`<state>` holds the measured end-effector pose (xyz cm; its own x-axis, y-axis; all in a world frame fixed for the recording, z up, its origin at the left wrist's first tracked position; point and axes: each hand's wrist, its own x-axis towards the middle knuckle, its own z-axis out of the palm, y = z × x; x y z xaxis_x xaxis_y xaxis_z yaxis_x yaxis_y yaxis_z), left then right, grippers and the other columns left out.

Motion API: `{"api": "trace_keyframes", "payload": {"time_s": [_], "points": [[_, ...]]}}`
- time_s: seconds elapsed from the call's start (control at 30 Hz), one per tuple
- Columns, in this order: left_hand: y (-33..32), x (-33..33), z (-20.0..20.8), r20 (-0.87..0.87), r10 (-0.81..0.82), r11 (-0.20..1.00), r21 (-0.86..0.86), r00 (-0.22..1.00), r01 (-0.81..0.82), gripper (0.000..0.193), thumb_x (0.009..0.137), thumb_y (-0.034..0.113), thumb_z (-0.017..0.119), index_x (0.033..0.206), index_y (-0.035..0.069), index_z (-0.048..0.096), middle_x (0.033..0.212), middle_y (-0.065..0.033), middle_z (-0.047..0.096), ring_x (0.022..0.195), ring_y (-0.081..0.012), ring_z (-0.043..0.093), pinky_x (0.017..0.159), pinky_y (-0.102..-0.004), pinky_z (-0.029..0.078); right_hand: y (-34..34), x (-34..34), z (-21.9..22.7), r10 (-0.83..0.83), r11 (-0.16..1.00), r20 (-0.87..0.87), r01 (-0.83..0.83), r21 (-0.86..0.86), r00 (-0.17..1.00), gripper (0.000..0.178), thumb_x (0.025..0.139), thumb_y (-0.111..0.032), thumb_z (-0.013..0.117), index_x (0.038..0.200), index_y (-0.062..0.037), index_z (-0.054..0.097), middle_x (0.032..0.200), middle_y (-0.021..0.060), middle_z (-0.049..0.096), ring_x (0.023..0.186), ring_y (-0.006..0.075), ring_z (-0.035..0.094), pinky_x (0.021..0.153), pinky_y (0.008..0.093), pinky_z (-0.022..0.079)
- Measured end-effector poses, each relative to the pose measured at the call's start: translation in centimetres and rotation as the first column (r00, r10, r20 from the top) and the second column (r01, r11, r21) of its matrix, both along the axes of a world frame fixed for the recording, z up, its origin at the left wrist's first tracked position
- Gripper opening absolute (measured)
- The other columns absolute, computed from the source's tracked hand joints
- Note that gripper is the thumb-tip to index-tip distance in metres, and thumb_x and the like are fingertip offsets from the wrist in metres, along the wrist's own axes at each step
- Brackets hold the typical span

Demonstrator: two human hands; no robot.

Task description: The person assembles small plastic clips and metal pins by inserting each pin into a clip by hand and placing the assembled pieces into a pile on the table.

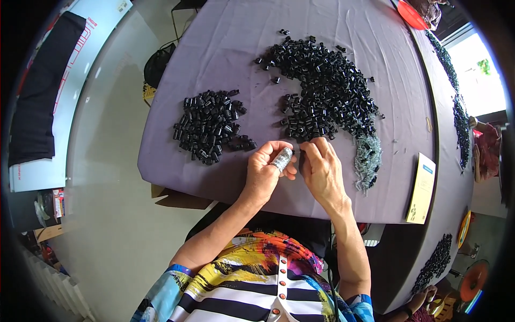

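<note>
Over the near part of the table, my left hand (263, 170) is closed, its thumb covered by a worn silver-grey wrap (282, 159). A dark speck shows by its fingertips, too small to make out. Just to the right, almost touching it, is my right hand (324, 174), its fingers bent together at the near edge of a large pile of small black plastic pieces (327, 80). What those fingers hold is hidden. A smaller heap of black pieces (206, 126) lies to the left of my hands. Small clear plastic pieces (368, 161) are heaped to the right.
The grey-purple cloth (225, 59) covers the table. A yellow booklet (421, 188) lies near its right edge. Beyond a gap, a second table bears more black pieces (435, 263), with other people's hands (426, 295) beside it. An open cardboard box (179, 197) sits below the near left edge.
</note>
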<state>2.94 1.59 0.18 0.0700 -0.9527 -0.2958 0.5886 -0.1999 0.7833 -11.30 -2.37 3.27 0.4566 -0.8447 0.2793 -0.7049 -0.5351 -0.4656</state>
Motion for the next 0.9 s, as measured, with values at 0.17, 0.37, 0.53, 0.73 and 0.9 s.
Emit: {"api": "trace_keyframes", "payload": {"time_s": [0.17, 0.37, 0.53, 0.73, 0.9], "points": [[0.0, -0.2, -0.1, 0.010, -0.006, 1.000, -0.004, 1.000, 0.006, 0.012, 0.094, 0.003, 0.053, 0.104, 0.002, 0.059, 0.084, -0.0082, 0.065, 0.062, -0.0119, 0.062, 0.057, -0.0281, 0.055, -0.2, -0.7, -0.5, 0.020, 0.998, 0.107, -0.027, 0.065, 0.994, 0.030, 0.073, 0.009, 0.059, 0.101, -0.0014, 0.060, 0.092, 0.0151, 0.055, 0.083, 0.0336, 0.058, 0.071, 0.0408, 0.049], [-0.1, -0.5, 0.2, 0.047, -0.017, 1.000, 0.009, 0.999, 0.017, 0.012, 0.094, 0.003, 0.052, 0.103, 0.002, 0.059, 0.083, -0.0077, 0.064, 0.063, -0.0111, 0.062, 0.057, -0.0272, 0.055, 0.4, -0.4, -1.7, -0.139, 0.990, 0.343, 0.129, 0.052, 0.929, 0.019, 0.083, 0.006, 0.054, 0.100, -0.0010, 0.061, 0.092, 0.0139, 0.057, 0.079, 0.0291, 0.058, 0.069, 0.0347, 0.047], [0.1, -0.6, 0.2, 0.174, -0.026, 0.999, -0.022, 0.984, 0.030, 0.012, 0.094, 0.003, 0.052, 0.104, 0.002, 0.059, 0.083, -0.0073, 0.064, 0.063, -0.0104, 0.062, 0.057, -0.0267, 0.055, 1.4, -0.5, -0.8, -0.458, 0.780, 0.635, -0.061, 0.623, 0.622, 0.011, 0.094, -0.007, 0.055, 0.099, -0.0009, 0.062, 0.076, -0.0036, 0.057, 0.066, 0.0024, 0.049, 0.062, 0.0180, 0.042], [0.0, -1.0, 0.7, 0.253, -0.048, 0.998, -0.016, 0.966, 0.053, 0.014, 0.093, 0.001, 0.050, 0.105, 0.001, 0.058, 0.083, -0.0071, 0.063, 0.063, -0.0100, 0.061, 0.057, -0.0262, 0.055, 1.5, -0.7, -1.3, -0.374, 0.836, 0.585, -0.012, 0.549, 0.720, 0.011, 0.093, -0.006, 0.056, 0.101, -0.0010, 0.062, 0.077, -0.0022, 0.059, 0.065, 0.0033, 0.050, 0.060, 0.0186, 0.043], [-0.1, -0.8, 0.6, 0.258, -0.066, 0.998, 0.003, 0.964, 0.068, 0.015, 0.093, -0.001, 0.050, 0.104, 0.000, 0.058, 0.083, -0.0073, 0.063, 0.063, -0.0099, 0.061, 0.056, -0.0258, 0.055, 1.4, -0.7, -1.5, -0.373, 0.849, 0.576, 0.017, 0.528, 0.728, 0.011, 0.093, -0.006, 0.057, 0.101, -0.0012, 0.062, 0.077, -0.0018, 0.059, 0.064, 0.0033, 0.051, 0.059, 0.0190, 0.044]]}}
